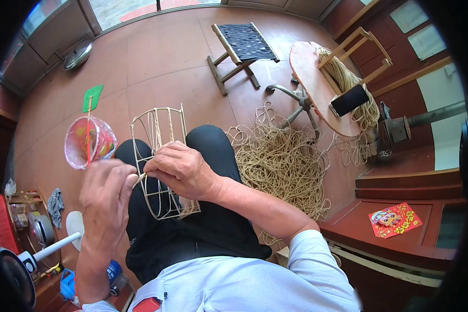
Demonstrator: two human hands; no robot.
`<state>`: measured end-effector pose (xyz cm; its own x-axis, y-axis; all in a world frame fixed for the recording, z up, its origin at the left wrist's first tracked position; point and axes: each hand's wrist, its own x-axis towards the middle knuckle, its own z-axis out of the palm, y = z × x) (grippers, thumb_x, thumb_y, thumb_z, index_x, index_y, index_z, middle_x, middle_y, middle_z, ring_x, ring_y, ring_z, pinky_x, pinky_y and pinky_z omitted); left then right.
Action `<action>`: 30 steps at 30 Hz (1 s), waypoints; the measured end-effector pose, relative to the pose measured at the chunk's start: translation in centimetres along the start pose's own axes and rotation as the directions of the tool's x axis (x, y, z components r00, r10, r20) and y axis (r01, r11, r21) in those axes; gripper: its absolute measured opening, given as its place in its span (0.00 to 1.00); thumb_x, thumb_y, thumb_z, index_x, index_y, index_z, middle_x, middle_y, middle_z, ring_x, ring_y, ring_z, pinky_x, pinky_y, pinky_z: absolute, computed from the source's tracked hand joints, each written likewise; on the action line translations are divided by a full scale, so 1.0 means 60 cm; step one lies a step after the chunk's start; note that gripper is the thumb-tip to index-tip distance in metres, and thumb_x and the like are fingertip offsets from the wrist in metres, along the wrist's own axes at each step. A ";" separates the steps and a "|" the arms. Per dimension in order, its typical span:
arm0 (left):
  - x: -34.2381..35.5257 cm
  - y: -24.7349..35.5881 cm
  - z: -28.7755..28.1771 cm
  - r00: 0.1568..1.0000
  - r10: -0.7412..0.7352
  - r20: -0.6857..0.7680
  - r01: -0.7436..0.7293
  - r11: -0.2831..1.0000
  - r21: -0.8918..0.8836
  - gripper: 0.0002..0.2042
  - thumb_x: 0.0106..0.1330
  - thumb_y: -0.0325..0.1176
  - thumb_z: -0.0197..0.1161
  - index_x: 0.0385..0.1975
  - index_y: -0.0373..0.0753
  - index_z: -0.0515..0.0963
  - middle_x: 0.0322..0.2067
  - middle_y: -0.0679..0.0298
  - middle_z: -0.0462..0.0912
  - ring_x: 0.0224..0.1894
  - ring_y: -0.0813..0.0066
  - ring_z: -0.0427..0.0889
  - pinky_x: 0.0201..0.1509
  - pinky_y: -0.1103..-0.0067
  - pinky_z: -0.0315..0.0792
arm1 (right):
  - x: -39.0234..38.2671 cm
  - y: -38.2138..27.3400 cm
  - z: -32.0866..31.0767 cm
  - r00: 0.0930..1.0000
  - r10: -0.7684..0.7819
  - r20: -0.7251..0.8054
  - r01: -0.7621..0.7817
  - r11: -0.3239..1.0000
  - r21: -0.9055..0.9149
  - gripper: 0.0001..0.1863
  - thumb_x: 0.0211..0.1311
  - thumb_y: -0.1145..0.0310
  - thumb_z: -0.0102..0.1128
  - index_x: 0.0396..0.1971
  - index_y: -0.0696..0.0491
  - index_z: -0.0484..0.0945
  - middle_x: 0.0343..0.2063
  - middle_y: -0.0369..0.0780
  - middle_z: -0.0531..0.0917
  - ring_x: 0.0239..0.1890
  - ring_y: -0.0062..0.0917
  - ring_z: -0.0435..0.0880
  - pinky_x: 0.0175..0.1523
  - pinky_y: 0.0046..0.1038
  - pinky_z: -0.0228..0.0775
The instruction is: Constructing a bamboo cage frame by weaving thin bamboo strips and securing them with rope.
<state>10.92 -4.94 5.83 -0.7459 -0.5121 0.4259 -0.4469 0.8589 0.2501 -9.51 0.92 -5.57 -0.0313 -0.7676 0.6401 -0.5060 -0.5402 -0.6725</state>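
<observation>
Across my lap rests a pale open frame [157, 122] of thin bent rods and crossbars, longer than it is wide. My right hand [184, 169] bends over its middle, with fingers and thumb pinched together at the frame's left side. A short length of pale cord [140, 180] runs from there to my left hand [108, 195]. The left thumb and forefinger are pressed together on that cord, and the other fingers are smeared by motion. Part of the frame is hidden under my right hand.
A big heap of cord [281, 161] lies on the floor at right, beside a round table [317, 78] holding a phone [349, 100] and coiled cord. A woven stool [244, 41] stands ahead. At left are a lined bucket [78, 145], a green fly swatter [92, 98] and a fan [18, 278].
</observation>
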 end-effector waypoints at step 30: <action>-0.057 -0.044 0.041 0.581 -0.342 0.738 0.806 0.118 -0.580 0.23 0.91 0.48 0.48 0.47 0.32 0.80 0.33 0.58 0.88 0.34 0.70 0.92 0.40 0.76 0.87 | -0.004 -0.006 -0.005 0.998 -0.048 0.049 0.052 0.996 -0.078 0.07 0.64 0.75 0.74 0.41 0.53 0.87 0.35 0.40 0.87 0.44 0.37 0.90 0.50 0.38 0.80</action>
<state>13.43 -5.44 1.58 -0.6455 -0.5940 -0.4801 -0.3674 -0.3096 0.8770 -9.58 1.38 -5.35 0.0354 -0.7570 0.6524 -0.5730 -0.5503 -0.6074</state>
